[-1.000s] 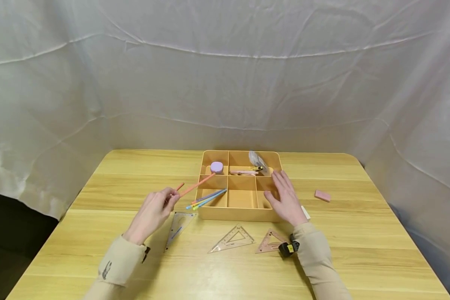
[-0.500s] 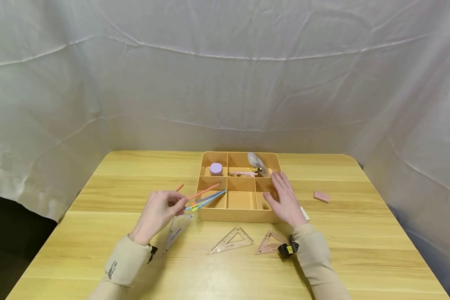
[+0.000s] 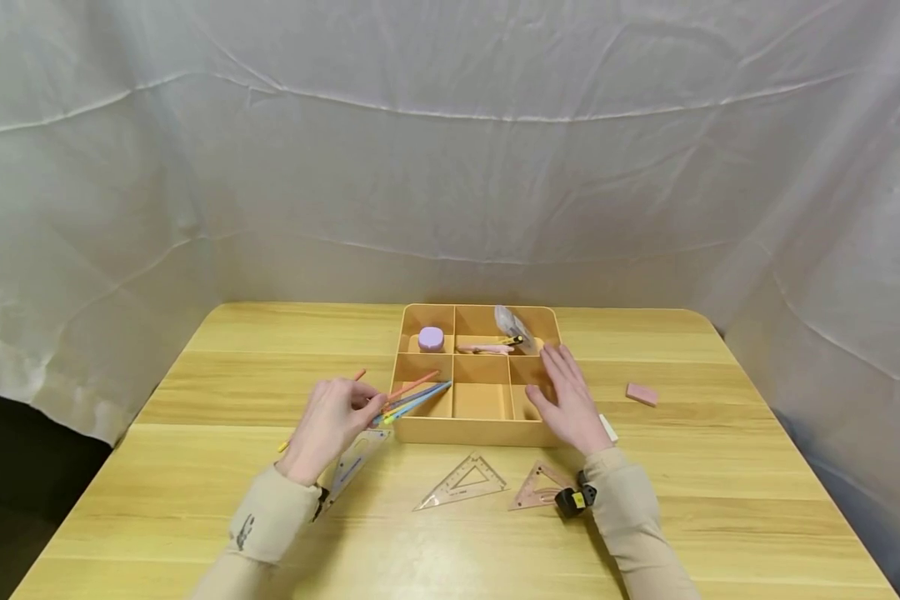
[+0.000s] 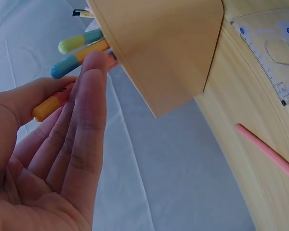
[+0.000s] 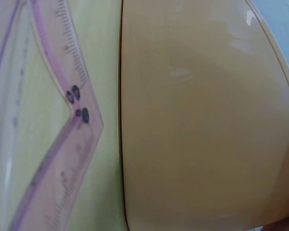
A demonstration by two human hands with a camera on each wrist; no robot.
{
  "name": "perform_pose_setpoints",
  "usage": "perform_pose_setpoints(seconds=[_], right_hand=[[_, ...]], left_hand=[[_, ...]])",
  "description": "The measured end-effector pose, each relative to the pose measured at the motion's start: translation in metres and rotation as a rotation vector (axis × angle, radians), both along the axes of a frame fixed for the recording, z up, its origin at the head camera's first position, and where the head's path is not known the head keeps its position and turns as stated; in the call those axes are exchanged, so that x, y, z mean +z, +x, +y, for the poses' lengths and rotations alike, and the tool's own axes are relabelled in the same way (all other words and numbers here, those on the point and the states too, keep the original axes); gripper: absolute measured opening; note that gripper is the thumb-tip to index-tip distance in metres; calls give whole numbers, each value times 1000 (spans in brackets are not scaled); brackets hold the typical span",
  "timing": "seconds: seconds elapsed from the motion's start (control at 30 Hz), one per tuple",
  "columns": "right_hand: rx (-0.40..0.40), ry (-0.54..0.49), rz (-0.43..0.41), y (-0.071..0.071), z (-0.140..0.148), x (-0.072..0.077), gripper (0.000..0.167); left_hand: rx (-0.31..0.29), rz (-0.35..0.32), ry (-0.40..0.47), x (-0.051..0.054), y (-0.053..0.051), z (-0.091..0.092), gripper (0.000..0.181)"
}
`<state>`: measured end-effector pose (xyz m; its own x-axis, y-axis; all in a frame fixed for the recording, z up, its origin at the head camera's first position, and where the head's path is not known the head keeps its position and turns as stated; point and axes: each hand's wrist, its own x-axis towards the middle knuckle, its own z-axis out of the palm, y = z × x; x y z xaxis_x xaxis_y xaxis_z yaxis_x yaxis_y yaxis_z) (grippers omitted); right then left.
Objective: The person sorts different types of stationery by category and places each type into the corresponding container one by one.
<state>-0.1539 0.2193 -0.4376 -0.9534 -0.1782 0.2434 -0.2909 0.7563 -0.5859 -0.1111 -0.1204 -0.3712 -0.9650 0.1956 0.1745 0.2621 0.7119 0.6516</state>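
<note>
My left hand (image 3: 335,423) pinches an orange pencil (image 3: 412,387) between thumb and fingertips at the box's front-left compartment; its yellow-orange end (image 4: 47,109) shows between the fingers in the left wrist view. Beside it, blue and yellow pencils (image 3: 418,403) lean over the front rim of the tan divided box (image 3: 474,431). With fingers extended, my right hand (image 3: 572,404) rests on the box's right edge. In the rear compartments are a purple round-cornered item (image 3: 431,338), pink pens (image 3: 484,348) and a clear plastic-wrapped item (image 3: 512,323).
Clear set squares (image 3: 461,483) (image 3: 357,457) and a pink one (image 3: 537,487) lie before the box. A pink eraser (image 3: 641,394) and a white one (image 3: 608,427) lie to the right. Another pencil (image 3: 283,446) is partly behind my left hand. Grey cloth (image 3: 450,167) hangs behind.
My left hand has moved right and closer to the box, bringing the orange pencil down beside the other pencils in the front-left compartment. My right hand has stayed at the right edge.
</note>
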Motion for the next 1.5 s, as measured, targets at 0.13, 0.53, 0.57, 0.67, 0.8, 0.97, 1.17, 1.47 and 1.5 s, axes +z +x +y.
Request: perform_pose_setpoints(seconds=[0.13,0.53,0.57,0.67,0.8,0.97,1.17,1.47,1.5], right_hand=[[3,0,4,0,0,0,68],[5,-11,10,0,1,0,68],[4,-12,9,1,1,0,68],[5,-13,10,1,1,0,68],[10,-11,6,1,1,0,68],[8,-15,9,2,0,1,68],[8,-8,18,1,0,-1,69],[2,-17,11,3,-1,-1,68],[0,-18,12,3,0,-1,68]], left_hand=[[-11,25,-34,-2,-2,3,17],[7,31,-88,-4,-3,10,16],[5,26,-87,-4,-3,10,15],[-1,10,-82,-6,-4,11,15],[22,-46,-30,-9,-4,8,22],[83,-165,98,-13,-9,-9,34],[121,-232,32,-17,-16,-56,30],[189,-386,-53,-32,-19,-92,42],[196,-395,-51,-34,-20,-94,44]])
